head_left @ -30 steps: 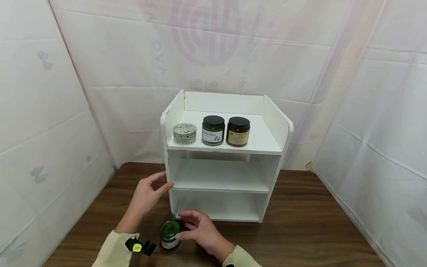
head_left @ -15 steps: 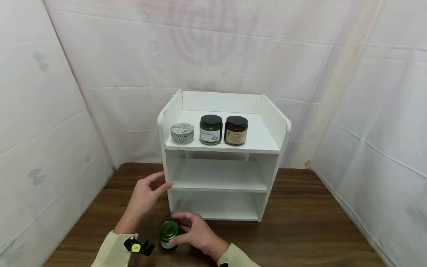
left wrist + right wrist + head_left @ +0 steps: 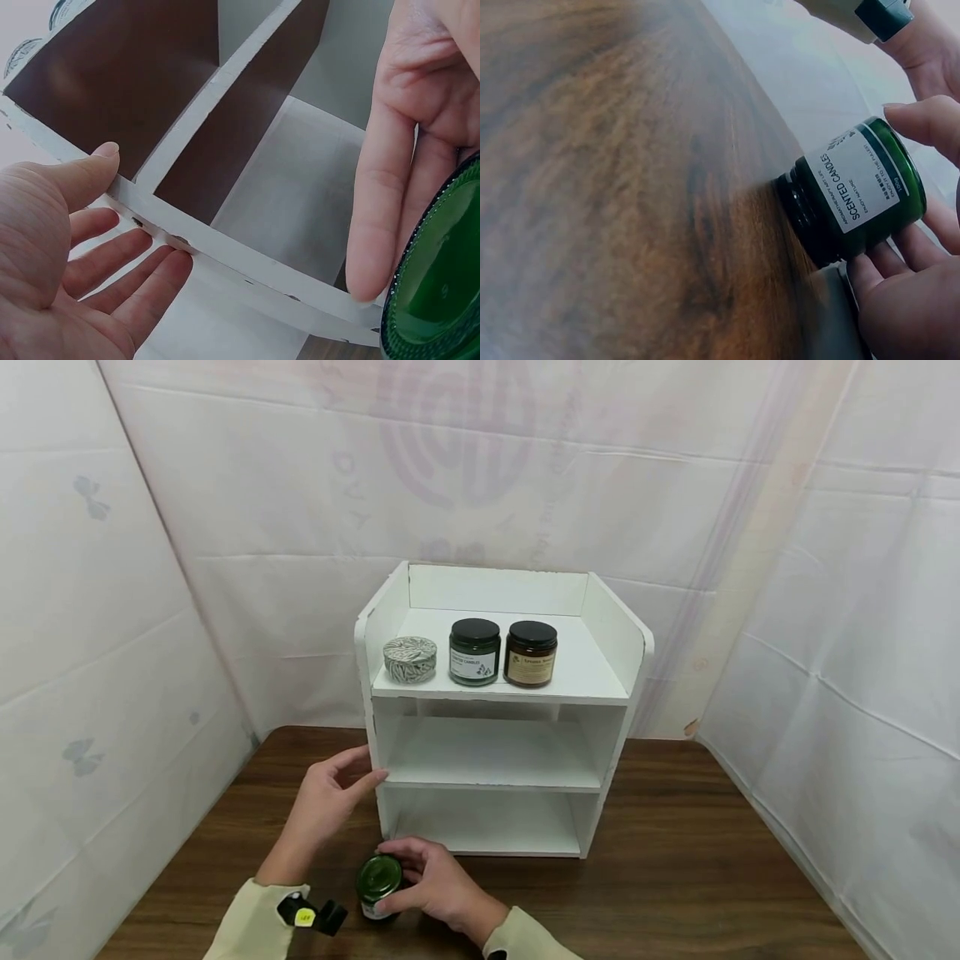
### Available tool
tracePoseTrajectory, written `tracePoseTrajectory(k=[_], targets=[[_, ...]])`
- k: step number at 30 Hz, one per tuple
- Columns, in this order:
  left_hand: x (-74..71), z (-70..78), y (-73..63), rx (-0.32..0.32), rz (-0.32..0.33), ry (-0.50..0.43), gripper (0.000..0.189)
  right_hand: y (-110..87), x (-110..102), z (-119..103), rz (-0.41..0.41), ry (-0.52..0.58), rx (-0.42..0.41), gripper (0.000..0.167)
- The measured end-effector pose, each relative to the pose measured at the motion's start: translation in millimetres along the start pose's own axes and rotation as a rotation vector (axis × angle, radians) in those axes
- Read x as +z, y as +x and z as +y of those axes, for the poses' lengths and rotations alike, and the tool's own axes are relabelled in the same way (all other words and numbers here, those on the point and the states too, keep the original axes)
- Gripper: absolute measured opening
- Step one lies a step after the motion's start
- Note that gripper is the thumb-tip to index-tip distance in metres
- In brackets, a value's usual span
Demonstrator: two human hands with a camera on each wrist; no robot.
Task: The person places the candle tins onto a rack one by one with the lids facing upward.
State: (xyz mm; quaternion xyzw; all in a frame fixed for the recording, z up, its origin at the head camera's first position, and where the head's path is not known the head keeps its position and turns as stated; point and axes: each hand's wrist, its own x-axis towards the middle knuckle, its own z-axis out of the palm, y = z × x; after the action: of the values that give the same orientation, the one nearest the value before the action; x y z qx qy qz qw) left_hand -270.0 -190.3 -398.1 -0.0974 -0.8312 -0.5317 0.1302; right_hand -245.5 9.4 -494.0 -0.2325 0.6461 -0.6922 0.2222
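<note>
A green glass scented-candle jar (image 3: 379,878) stands upside down on the table, its black lid (image 3: 808,219) against the wood and its glass base up. My right hand (image 3: 444,887) holds it, thumb on the near side and fingers round the far side; a white label faces the right wrist camera. My left hand (image 3: 324,797) grips the left side panel of the white three-tier shelf (image 3: 495,787), thumb at the front edge and fingertips on the outer face.
On the shelf's top tier stand a patterned round tin (image 3: 409,660), a green candle jar (image 3: 474,652) and an amber candle jar (image 3: 531,653), in a row. White cloth (image 3: 247,527) hangs behind and at both sides of the brown wooden table (image 3: 690,852).
My right hand has moved slightly left and its fingers have come round the upside-down candle jar. The left hand keeps its place on the shelf. The head view has shifted a little.
</note>
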Motion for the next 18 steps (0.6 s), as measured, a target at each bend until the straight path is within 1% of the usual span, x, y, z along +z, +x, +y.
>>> tracePoseTrajectory(k=[5,8,12,18], targets=[[-0.2,0.0,0.0,0.001,0.0,-0.001,0.05,4.2,-1.2,0.5,-0.061,-0.033,-0.038,0.066],[0.1,0.0,0.2,0.002,-0.002,-0.001,0.05,5.6,-2.0,-0.5,-0.086,-0.064,-0.043,0.067],[0.5,0.4,-0.3,0.001,-0.001,0.003,0.05,6.5,-2.6,-1.0,-0.105,-0.079,-0.04,0.066],[0.5,1.2,-0.9,-0.002,0.003,0.007,0.05,7.8,-2.9,-1.0,-0.101,-0.091,-0.02,0.064]])
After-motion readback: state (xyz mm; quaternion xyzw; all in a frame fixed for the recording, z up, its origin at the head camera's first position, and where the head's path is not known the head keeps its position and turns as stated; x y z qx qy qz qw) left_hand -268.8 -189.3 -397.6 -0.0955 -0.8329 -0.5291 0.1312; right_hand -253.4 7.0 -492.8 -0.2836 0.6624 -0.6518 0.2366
